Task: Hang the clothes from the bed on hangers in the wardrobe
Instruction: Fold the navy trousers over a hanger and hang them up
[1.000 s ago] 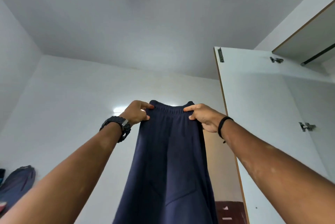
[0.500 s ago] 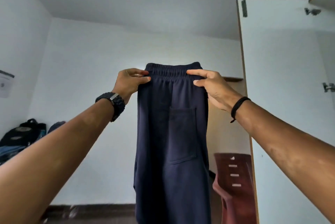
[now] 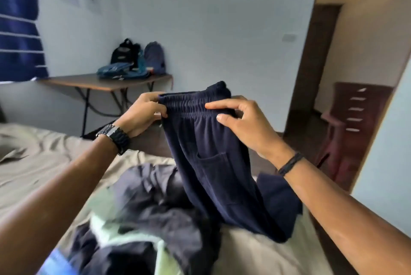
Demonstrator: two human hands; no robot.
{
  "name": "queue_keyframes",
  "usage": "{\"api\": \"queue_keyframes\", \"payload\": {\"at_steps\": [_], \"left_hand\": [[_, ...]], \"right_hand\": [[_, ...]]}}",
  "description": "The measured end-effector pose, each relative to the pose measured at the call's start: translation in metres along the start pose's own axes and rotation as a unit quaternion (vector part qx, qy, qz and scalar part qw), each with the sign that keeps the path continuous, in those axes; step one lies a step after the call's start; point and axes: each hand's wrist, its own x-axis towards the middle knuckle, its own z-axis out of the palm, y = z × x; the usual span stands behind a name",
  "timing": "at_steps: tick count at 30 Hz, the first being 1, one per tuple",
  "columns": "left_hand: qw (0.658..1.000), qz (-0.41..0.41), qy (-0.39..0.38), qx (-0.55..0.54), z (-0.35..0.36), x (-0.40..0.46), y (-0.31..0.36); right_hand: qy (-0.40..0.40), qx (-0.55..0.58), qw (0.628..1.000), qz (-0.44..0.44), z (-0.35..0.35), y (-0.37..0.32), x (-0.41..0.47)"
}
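**Trousers lowered from overhead toward the bed**

Navy trousers point(image 3: 213, 163) now hang at twelve o'clock, legs pooling on the bed point(image 3: 33, 174). Left hand point(image 3: 140, 116) and right hand point(image 3: 242, 125) each pinch the waistband. Likely folding for a hanger next.

Navy trousers point(image 3: 213, 163) have been lowered from overhead to chest height; legs now draped onto bed point(image 3: 33, 174) beside clothes pile point(image 3: 144, 219), no longer hanging free.

open air above bed point(image 3: 33, 170), clothes pile point(image 3: 151, 214) crowding near mattress, chair point(image 3: 358, 123) blocking doorway at right
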Motion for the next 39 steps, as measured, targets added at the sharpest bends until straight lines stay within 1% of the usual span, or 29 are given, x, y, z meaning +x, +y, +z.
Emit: {"api": "queue_keyframes", "payload": {"at_steps": [3, 4, 8, 10, 11, 14, 15, 16, 18, 19, 20, 21, 22, 23, 24, 26, 28, 29, 31, 32, 33, 35, 37, 38, 39], "left_hand": [[0.994, -0.048, 0.089, -0.038, -0.036, -0.075, -0.045], [0.990, -0.069, 0.108, -0.051, -0.047, -0.102, -0.058], [0.975, -0.134, 0.158, -0.079, -0.070, -0.193, -0.099], [0.965, -0.162, 0.183, -0.093, -0.072, -0.231, -0.115], [0.957, -0.181, 0.199, -0.111, -0.070, -0.244, -0.123], [0.909, -0.265, 0.258, -0.191, -0.059, -0.278, -0.133], [0.896, -0.289, 0.260, -0.215, -0.054, -0.287, -0.135], [0.890, -0.301, 0.253, -0.230, -0.048, -0.293, -0.133], [0.897, -0.302, 0.255, -0.198, -0.037, -0.306, -0.142], [0.905, -0.299, 0.263, -0.151, -0.033, -0.314, -0.148], [0.912, -0.299, 0.266, -0.091, -0.031, -0.321, -0.155], [0.917, -0.301, 0.262, -0.006, -0.029, -0.326, -0.162], [0.914, -0.304, 0.251, 0.092, -0.028, -0.331, -0.167], [0.904, -0.308, 0.238, 0.178, -0.026, -0.333, -0.172], [0.889, -0.307, 0.237, 0.244, -0.023, -0.334, -0.177], [0.866, -0.295, 0.243, 0.324, -0.015, -0.333, -0.182], [0.859, -0.300, 0.244, 0.335, -0.011, -0.329, -0.185], [0.859, -0.322, 0.233, 0.323, -0.012, -0.327, -0.186], [0.853, -0.394, 0.183, 0.289, -0.020, -0.324, -0.186], [0.849, -0.423, 0.158, 0.275, -0.024, -0.323, -0.184], [0.844, -0.439, 0.144, 0.273, -0.027, -0.323, -0.183], [0.829, -0.451, 0.133, 0.303, -0.032, -0.322, -0.180], [0.812, -0.455, 0.102, 0.351, -0.030, -0.319, -0.177], [0.806, -0.446, 0.086, 0.380, -0.026, -0.317, -0.176], [0.805, -0.419, 0.083, 0.411, -0.021, -0.314, -0.177]], "right_hand": [[-0.065, 0.008, 0.998, -0.019, 0.070, -0.007, -0.050], [-0.091, 0.013, 0.995, -0.029, 0.092, -0.009, -0.067], [-0.191, 0.056, 0.979, -0.044, 0.155, 0.000, -0.127], [-0.235, 0.049, 0.970, -0.048, 0.179, 0.006, -0.154], [-0.251, 0.036, 0.965, -0.059, 0.187, 0.009, -0.165], [-0.325, -0.015, 0.938, -0.121, 0.211, 0.020, -0.199], [-0.350, -0.041, 0.925, -0.144, 0.215, 0.023, -0.208], [-0.375, -0.065, 0.910, -0.163, 0.216, 0.027, -0.213], [-0.428, -0.094, 0.879, -0.188, 0.220, 0.035, -0.224], [-0.455, -0.097, 0.864, -0.193, 0.222, 0.038, -0.229], [-0.482, -0.092, 0.851, -0.187, 0.224, 0.041, -0.234], [-0.507, -0.082, 0.841, -0.173, 0.225, 0.043, -0.237], [-0.522, -0.071, 0.836, -0.153, 0.226, 0.045, -0.239], [-0.522, -0.058, 0.841, -0.129, 0.226, 0.048, -0.239], [-0.507, -0.039, 0.855, -0.102, 0.226, 0.052, -0.237], [-0.440, -0.020, 0.896, -0.050, 0.226, 0.062, -0.229], [-0.383, -0.062, 0.921, -0.020, 0.226, 0.077, -0.219], [-0.374, -0.093, 0.923, -0.010, 0.227, 0.086, -0.216], [-0.394, -0.133, 0.909, 0.018, 0.229, 0.103, -0.214], [-0.410, -0.131, 0.902, 0.032, 0.230, 0.109, -0.215], [-0.421, -0.118, 0.899, 0.040, 0.231, 0.114, -0.217], [-0.418, -0.076, 0.904, 0.048, 0.233, 0.118, -0.220], [-0.379, -0.016, 0.923, 0.068, 0.231, 0.121, -0.219], [-0.354, 0.018, 0.931, 0.088, 0.228, 0.121, -0.218], [-0.330, 0.049, 0.936, 0.113, 0.224, 0.122, -0.216]]}}
